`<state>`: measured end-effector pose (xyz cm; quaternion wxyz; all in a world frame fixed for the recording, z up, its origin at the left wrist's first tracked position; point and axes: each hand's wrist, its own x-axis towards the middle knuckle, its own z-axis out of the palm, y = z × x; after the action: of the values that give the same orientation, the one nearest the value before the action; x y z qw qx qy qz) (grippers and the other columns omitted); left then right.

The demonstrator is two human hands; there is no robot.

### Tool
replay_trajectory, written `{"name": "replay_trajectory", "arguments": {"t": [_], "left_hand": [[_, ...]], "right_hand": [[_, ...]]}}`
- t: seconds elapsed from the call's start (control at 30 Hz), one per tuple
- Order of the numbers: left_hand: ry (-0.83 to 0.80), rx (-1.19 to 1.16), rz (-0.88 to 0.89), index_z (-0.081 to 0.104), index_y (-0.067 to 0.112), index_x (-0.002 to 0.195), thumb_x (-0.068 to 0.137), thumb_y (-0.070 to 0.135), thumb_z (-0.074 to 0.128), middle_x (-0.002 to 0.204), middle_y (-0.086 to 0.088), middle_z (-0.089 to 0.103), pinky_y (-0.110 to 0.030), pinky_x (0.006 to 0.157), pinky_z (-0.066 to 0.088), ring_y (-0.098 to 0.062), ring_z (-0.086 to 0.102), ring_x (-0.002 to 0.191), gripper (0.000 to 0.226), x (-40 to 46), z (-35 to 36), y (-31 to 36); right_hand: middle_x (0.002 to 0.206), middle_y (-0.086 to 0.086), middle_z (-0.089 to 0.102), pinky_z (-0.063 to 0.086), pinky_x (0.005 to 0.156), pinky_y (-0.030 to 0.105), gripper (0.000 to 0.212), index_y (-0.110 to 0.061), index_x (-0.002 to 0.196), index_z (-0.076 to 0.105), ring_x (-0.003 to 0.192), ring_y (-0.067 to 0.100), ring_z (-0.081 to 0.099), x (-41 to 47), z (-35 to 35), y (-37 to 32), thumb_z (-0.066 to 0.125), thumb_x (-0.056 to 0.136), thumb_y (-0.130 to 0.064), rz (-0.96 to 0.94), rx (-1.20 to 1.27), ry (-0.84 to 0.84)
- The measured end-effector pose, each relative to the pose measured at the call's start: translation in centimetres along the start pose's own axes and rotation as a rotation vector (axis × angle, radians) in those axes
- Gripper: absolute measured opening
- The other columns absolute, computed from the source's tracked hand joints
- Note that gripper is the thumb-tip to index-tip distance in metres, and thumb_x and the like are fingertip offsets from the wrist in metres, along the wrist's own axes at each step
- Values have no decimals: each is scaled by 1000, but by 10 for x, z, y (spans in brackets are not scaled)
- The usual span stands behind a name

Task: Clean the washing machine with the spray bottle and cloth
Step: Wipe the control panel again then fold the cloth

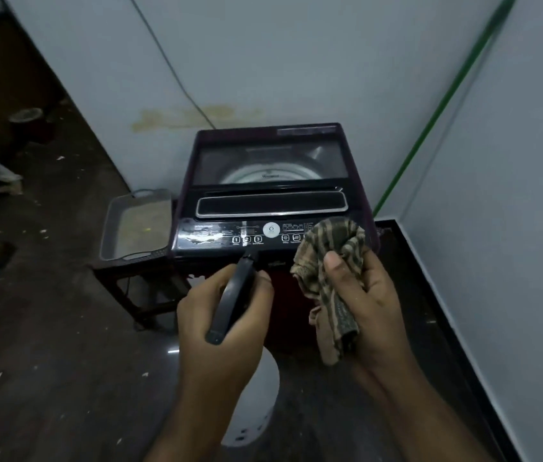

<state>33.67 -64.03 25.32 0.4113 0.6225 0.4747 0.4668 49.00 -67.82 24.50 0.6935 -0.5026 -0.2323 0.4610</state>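
The left hand (220, 315) grips the bottle (233, 295) by its rigid sprayer neck, while the right hand (360, 295) bunches the soft, light cloth (330, 258) near the washer (273, 208).

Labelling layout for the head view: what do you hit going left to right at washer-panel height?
Grey tray → washing machine control panel → striped cloth in the right hand → green pole leaning on the wall.
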Motion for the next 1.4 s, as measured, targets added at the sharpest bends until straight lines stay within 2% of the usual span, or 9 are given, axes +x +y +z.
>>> {"name": "replay_trajectory", "arguments": {"t": [0.17,0.43,0.57,0.7,0.77,0.93,1.2,1.3,1.4], "left_hand": [[-22,-23,7,55,-6,68,100,20,65,57,-25,49,-44,40,35,-47,44,46,43,-33,-10,36],[53,-41,-127,60,-3,71,104,13,66,65,-28,56,-49,42,40,-50,49,53,36,-58,-13,27],[69,-39,-140,62,-1,72,103,14,66,66,-26,58,-46,43,39,-49,51,56,35,-50,-32,16],[76,-54,-141,60,2,71,103,12,67,61,-22,54,-43,43,38,-44,50,50,34,-29,-58,-3],[56,-71,-109,57,1,69,103,11,66,58,-20,50,-44,43,36,-45,48,50,36,-13,-80,-16],[-29,-53,-70,60,9,69,104,17,66,57,-11,53,-42,47,38,-35,49,50,37,17,-115,-38],[-159,-55,-141,54,8,67,104,17,66,55,-2,47,-41,51,35,-16,43,51,40,56,-161,-76],[-180,-72,-164,55,1,71,104,19,66,61,-20,51,-46,49,37,-30,44,51,39,75,-169,-89],[-194,-84,-174,58,4,71,104,17,65,63,-23,55,-44,47,38,-30,48,51,36,98,-171,-98]], "right_hand": [[109,16,75,55,63,38,33,-10,124,65,84,29,70,-27,-12,-20,58,98,-29,112,62,-38],[116,24,72,53,91,62,53,-5,125,67,111,45,67,-29,-14,-14,46,101,-47,204,-15,-103],[120,14,73,49,106,53,48,-10,126,68,118,33,67,-19,5,-5,45,104,-46,185,-85,-182],[149,-14,51,28,120,45,42,-38,111,71,149,16,34,-1,26,15,43,96,-66,-58,-757,-240],[142,-15,47,34,113,40,38,-39,105,68,142,12,35,9,44,26,42,94,-64,-208,-1056,-224],[89,-19,71,43,66,10,28,-32,89,64,87,-5,64,28,83,41,47,102,-51,-93,-943,-188],[81,-1,73,55,74,38,43,-18,95,70,75,13,67,39,138,84,50,101,-56,153,-543,25],[82,17,73,61,66,39,37,-4,104,67,69,25,71,46,155,85,54,104,-39,294,-254,36],[78,12,77,60,58,30,22,0,102,67,69,20,75,59,167,88,56,104,-19,306,-169,62]]}}
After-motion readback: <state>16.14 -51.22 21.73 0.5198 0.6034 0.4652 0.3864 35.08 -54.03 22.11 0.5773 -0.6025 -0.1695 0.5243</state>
